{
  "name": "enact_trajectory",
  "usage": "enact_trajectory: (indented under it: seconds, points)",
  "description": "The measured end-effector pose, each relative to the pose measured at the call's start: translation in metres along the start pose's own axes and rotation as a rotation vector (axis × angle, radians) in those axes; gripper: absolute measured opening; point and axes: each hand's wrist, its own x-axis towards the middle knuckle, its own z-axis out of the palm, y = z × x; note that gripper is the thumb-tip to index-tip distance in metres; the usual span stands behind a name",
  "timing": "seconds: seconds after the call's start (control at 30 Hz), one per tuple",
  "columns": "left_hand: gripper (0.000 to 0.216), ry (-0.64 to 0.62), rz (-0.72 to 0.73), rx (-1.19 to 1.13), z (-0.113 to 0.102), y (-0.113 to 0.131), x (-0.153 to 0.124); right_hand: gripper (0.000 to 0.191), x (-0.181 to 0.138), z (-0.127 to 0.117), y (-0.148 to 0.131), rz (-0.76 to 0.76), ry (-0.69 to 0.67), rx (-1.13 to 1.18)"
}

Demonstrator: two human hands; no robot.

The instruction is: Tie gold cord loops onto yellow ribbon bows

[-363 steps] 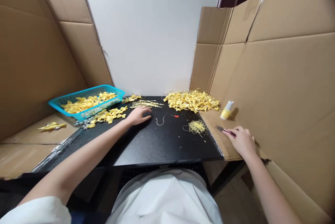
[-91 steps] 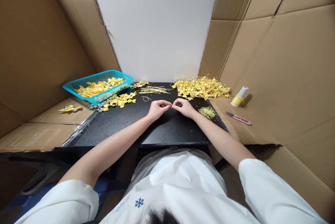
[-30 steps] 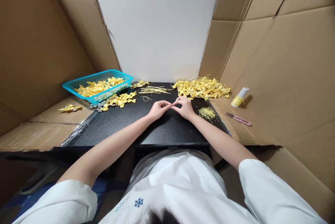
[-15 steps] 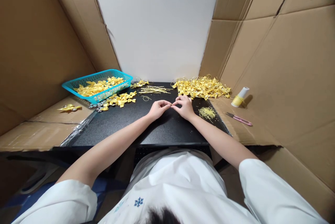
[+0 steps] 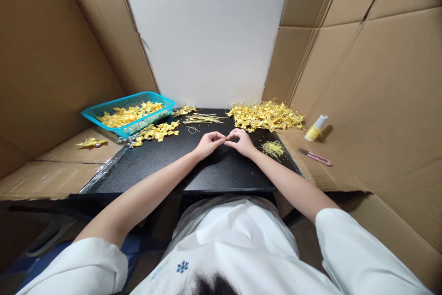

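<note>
Over the middle of the black table (image 5: pixel 152 166), my left hand (image 5: pixel 207 144) and my right hand (image 5: pixel 243 142) meet at their fingertips. Both are closed in a pinch, and whatever lies between the fingers is too small to make out. Just beyond them are a bundle of thin yellow cords (image 5: pixel 203 118) and a single cord loop (image 5: pixel 192 130). A heap of yellow ribbon bows (image 5: pixel 267 116) with thin cords lies behind my right hand. To the left of my left hand more yellow bows (image 5: pixel 160 131) are scattered.
A turquoise basket (image 5: pixel 128 98) of yellow bows stands back left, silvery bells (image 5: pixel 130 140) beside it. On the right are yellow cord scraps (image 5: pixel 273 149), pink-handled thread snips (image 5: pixel 316 157) and a cone of yellow thread (image 5: pixel 316 128). Cardboard walls (image 5: pixel 390 83) flank the table.
The fingers of my right hand have curled in closer to the thumb, where before some were raised and spread. My left hand stays nearly in place.
</note>
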Motion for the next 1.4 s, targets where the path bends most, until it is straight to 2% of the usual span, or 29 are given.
enact_trajectory:
  seconds: [0.33,0.63,0.8,0.97,1.17,1.4]
  points:
    - [0.037,0.030,-0.023,-0.004,0.000,-0.001,0.001,0.013,0.001,-0.003,0.001,0.009,-0.019,0.019]
    - [0.032,0.050,-0.038,-0.024,0.000,0.000,0.001,0.012,-0.004,-0.010,-0.015,-0.139,0.087,-0.138]
    - [0.032,0.045,0.028,-0.010,-0.001,-0.005,0.002,0.005,-0.005,-0.006,-0.017,-0.126,0.077,-0.194]
    - [0.031,0.029,0.091,-0.003,-0.001,-0.004,0.001,0.009,-0.003,-0.006,-0.013,-0.079,0.056,-0.227]
    - [0.028,0.013,0.094,-0.012,-0.002,-0.003,0.001,0.009,-0.003,-0.007,-0.015,-0.081,0.033,-0.204]
    - [0.032,-0.008,0.069,-0.008,-0.002,-0.003,0.002,0.009,-0.004,-0.006,-0.014,-0.035,-0.077,-0.170]
